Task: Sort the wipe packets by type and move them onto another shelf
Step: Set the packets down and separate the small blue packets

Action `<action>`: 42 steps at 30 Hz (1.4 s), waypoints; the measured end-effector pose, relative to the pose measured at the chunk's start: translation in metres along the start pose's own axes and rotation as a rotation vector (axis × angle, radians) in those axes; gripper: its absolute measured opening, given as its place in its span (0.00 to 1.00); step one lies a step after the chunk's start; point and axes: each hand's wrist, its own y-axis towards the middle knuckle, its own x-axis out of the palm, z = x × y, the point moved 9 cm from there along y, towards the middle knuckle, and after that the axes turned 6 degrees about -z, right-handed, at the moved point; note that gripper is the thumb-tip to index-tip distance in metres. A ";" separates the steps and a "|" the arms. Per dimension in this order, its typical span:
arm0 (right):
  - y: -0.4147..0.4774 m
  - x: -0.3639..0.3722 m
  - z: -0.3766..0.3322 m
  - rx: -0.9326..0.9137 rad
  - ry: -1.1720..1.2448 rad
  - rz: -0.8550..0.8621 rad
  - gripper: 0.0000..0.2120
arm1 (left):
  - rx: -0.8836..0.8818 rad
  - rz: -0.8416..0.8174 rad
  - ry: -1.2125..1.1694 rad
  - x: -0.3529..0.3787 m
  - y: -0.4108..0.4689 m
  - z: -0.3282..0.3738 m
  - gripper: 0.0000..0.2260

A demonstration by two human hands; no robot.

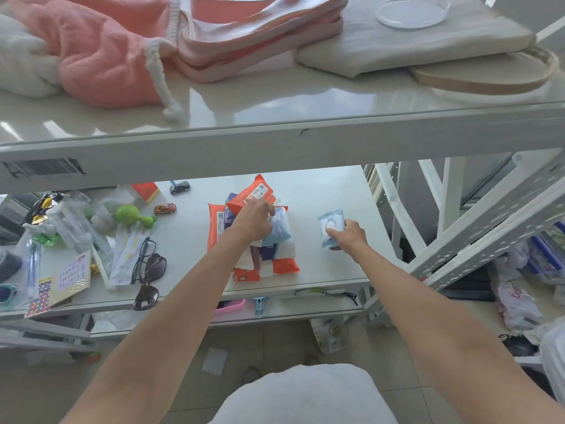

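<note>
Sunglasses [149,280] and toy cars [165,209] are scattered left of the wipe packet pile [263,240] on the middle shelf [330,270]. The left hand [255,220] is curled around an orange packet [252,192] atop the pile; a small blue packet [330,226] is pinched by the right hand [351,235], just beside.

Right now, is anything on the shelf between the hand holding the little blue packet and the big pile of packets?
No. Only bare white shelf shows between the right hand, holding the small pale-blue wipe packet, and the orange-and-white packet pile.

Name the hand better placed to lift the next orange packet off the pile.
Left. The left hand already rests on the orange packet atop the pile, while the right hand holds a pale blue packet.
</note>
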 end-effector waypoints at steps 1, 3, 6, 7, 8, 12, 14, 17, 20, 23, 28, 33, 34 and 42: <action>0.003 0.001 0.009 0.025 -0.123 -0.011 0.16 | -0.014 0.007 -0.008 0.001 0.001 0.000 0.16; 0.006 0.000 0.023 0.053 -0.389 0.016 0.20 | -0.040 0.026 0.006 0.002 0.005 -0.002 0.17; 0.000 -0.009 0.013 0.050 -0.634 0.126 0.30 | -0.051 0.050 0.073 0.002 0.005 0.002 0.24; -0.001 -0.008 0.002 0.008 -0.650 0.151 0.31 | -0.084 0.053 0.085 0.003 0.005 0.001 0.27; -0.001 -0.004 -0.013 -0.065 -0.632 0.153 0.30 | -0.148 0.055 0.096 0.003 0.004 -0.002 0.30; -0.009 0.037 -0.076 -0.305 -0.353 -0.036 0.19 | -0.437 0.037 0.205 -0.002 0.007 -0.021 0.41; -0.011 0.066 -0.092 -0.286 -0.302 -0.158 0.21 | -0.479 0.054 0.216 -0.008 0.008 -0.025 0.42; -0.015 0.098 -0.098 -0.245 -0.360 -0.203 0.30 | -0.541 0.065 0.158 -0.013 0.007 -0.033 0.40; -0.015 0.111 -0.093 -0.192 -0.332 -0.226 0.27 | -0.595 0.069 0.224 -0.019 0.007 -0.039 0.38; -0.016 0.109 -0.094 -0.179 -0.285 -0.224 0.18 | -0.616 0.079 0.275 -0.025 0.005 -0.046 0.42; -0.015 0.091 -0.098 -0.196 -0.253 -0.137 0.09 | -0.646 0.204 0.154 -0.035 -0.016 -0.060 0.45; -0.031 0.101 -0.124 -0.400 -0.415 -0.072 0.25 | -0.718 0.227 0.121 -0.024 -0.049 -0.073 0.46; -0.034 0.109 -0.128 -0.437 -0.497 -0.102 0.30 | -0.725 0.198 0.110 -0.020 -0.052 -0.074 0.47; -0.037 0.128 -0.121 -0.444 -0.715 -0.207 0.36 | -0.720 -0.021 0.059 -0.027 -0.055 -0.078 0.49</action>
